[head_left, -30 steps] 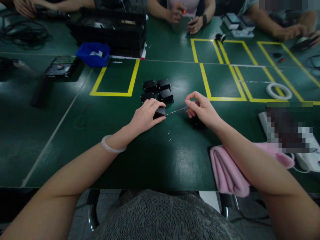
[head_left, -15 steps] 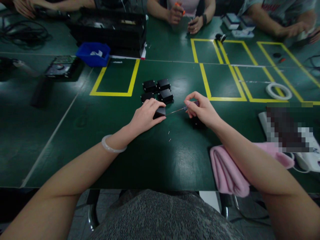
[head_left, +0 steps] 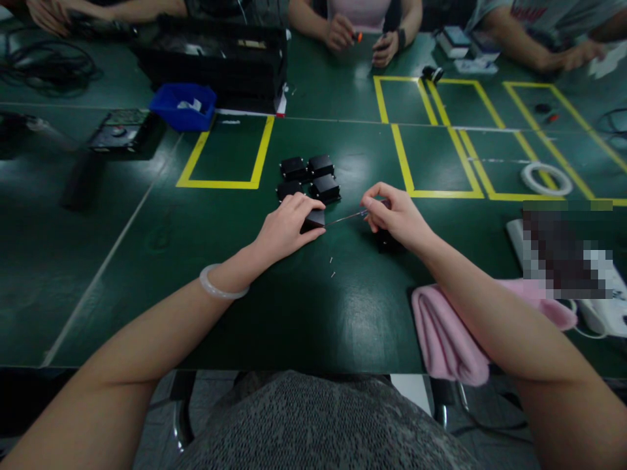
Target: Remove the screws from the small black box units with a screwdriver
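Note:
My left hand is closed around a small black box on the green table, thumb at its near side and fingers over the top. In my right hand is a screwdriver, pinched at the handle, its thin shaft reaching left to the box's right side. Fingers hide most of the handle. Another black box lies partly under my right hand. Just beyond my left hand, several similar black boxes sit grouped together. Two small screws lie on the table nearer to me.
A folded pink cloth lies under my right forearm, beside a white power strip. A blue bin and a long black case stand at the far left. Yellow tape marks the table. Co-workers' hands are opposite.
My hands, the box and the screwdriver stay almost in place; my right fingers shift very slightly. Across the table, a co-worker's hand with an orange-ended item has moved a little lower.

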`<state>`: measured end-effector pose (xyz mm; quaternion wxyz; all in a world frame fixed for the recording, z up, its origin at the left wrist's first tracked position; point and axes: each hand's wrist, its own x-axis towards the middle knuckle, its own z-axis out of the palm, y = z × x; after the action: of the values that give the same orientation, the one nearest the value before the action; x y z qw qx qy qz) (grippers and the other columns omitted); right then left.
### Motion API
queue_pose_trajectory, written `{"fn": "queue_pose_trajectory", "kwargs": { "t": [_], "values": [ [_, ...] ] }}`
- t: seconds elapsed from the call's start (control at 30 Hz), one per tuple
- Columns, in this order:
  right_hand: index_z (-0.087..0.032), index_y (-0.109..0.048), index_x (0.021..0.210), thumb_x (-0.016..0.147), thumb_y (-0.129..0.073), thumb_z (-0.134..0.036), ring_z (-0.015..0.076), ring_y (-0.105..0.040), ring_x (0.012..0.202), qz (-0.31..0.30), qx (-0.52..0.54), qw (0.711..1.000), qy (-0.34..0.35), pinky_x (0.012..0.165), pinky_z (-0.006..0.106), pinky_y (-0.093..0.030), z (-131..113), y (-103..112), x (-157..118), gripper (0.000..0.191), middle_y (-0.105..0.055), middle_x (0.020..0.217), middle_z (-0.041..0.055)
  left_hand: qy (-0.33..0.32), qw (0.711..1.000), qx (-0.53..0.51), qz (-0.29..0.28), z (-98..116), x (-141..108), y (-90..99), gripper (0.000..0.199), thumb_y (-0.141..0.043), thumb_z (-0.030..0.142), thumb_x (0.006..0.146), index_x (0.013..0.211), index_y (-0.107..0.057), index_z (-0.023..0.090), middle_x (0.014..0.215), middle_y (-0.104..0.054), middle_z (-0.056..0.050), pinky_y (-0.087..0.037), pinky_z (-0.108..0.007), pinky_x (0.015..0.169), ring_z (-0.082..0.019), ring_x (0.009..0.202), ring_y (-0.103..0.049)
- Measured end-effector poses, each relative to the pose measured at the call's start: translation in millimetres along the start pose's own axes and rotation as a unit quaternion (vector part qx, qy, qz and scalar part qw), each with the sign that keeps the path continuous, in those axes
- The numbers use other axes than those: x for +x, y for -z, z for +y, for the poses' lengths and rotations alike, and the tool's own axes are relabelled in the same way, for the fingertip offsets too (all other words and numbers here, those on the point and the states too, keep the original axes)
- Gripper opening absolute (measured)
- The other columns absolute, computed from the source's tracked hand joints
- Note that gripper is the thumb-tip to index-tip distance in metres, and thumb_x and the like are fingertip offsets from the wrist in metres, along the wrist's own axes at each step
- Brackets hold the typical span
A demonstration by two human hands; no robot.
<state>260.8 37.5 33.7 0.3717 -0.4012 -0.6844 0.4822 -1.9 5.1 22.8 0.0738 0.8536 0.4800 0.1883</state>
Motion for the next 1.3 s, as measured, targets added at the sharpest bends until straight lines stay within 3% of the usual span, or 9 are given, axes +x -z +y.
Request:
{"fn": "queue_pose_trajectory", "kwargs": {
  "t": [0.23,0.4,0.67,0.87,1.13,1.3],
  "values": [
    [-0.023,-0.054,0.098,0.094,-0.071,-0.035,0.0094,-0.054,0.048,-0.002,0.007,1.0,0.029,0.057,0.028,-0.046,3.4,0.5,1.1,0.021,-0.053,0.057,-0.0094,-0.004,1.0,-0.001,0.003,-0.5,0.1,-0.1,0.038,-0.07,0.033,0.094,0.128,-0.055,0.022,0.127,-0.063,-0.01,-0.055,-0.044,0.093,-0.03,0.118,-0.059],
    [-0.023,-0.053,0.092,0.097,-0.067,-0.045,0.0102,-0.05,0.045,-0.005,0.021,1.0,0.01,0.052,0.027,-0.043,1.3,-0.3,0.6,0.026,-0.045,0.049,-0.0105,0.0,1.0,-0.004,-0.001,0.2,0.3,0.7,0.038,-0.069,0.033,0.094,0.128,-0.055,0.022,0.128,-0.063,-0.01,-0.055,-0.044,0.092,-0.03,0.118,-0.059],
    [-0.024,-0.053,0.098,0.093,-0.071,-0.031,0.0101,-0.052,0.048,0.002,0.011,1.0,0.025,0.057,0.029,-0.045,0.1,-0.2,-0.2,0.02,-0.052,0.055,-0.0102,0.001,1.0,-0.003,-0.004,0.5,0.5,1.2,0.038,-0.068,0.034,0.094,0.128,-0.055,0.022,0.127,-0.063,-0.01,-0.054,-0.044,0.092,-0.03,0.118,-0.058],
    [-0.024,-0.054,0.092,0.097,-0.067,-0.041,0.0115,-0.052,0.045,0.001,-0.006,1.0,0.007,0.052,0.028,-0.039,1.3,-0.2,0.3,0.022,-0.048,0.05,-0.0093,0.002,1.0,-0.001,-0.002,0.0,0.7,0.1,0.038,-0.069,0.033,0.094,0.128,-0.056,0.022,0.127,-0.063,-0.01,-0.054,-0.044,0.094,-0.03,0.119,-0.059],
    [-0.024,-0.053,0.097,0.093,-0.071,-0.033,0.01,-0.052,0.047,0.006,0.002,0.999,0.035,0.055,0.028,-0.043,2.3,-0.2,0.2,0.021,-0.052,0.055,-0.0101,-0.001,1.0,-0.003,-0.003,0.1,0.6,1.1,0.038,-0.068,0.034,0.094,0.128,-0.055,0.022,0.128,-0.063,-0.01,-0.054,-0.044,0.092,-0.03,0.119,-0.059],
    [-0.024,-0.052,0.092,0.097,-0.067,-0.041,0.0109,-0.051,0.044,0.0,0.005,1.0,0.009,0.052,0.028,-0.043,0.5,0.0,0.3,0.023,-0.043,0.048,-0.0114,0.003,1.0,-0.003,-0.006,-0.1,0.7,1.4,0.038,-0.068,0.034,0.094,0.129,-0.055,0.023,0.128,-0.063,-0.01,-0.054,-0.045,0.093,-0.03,0.118,-0.059]
  ]
}}
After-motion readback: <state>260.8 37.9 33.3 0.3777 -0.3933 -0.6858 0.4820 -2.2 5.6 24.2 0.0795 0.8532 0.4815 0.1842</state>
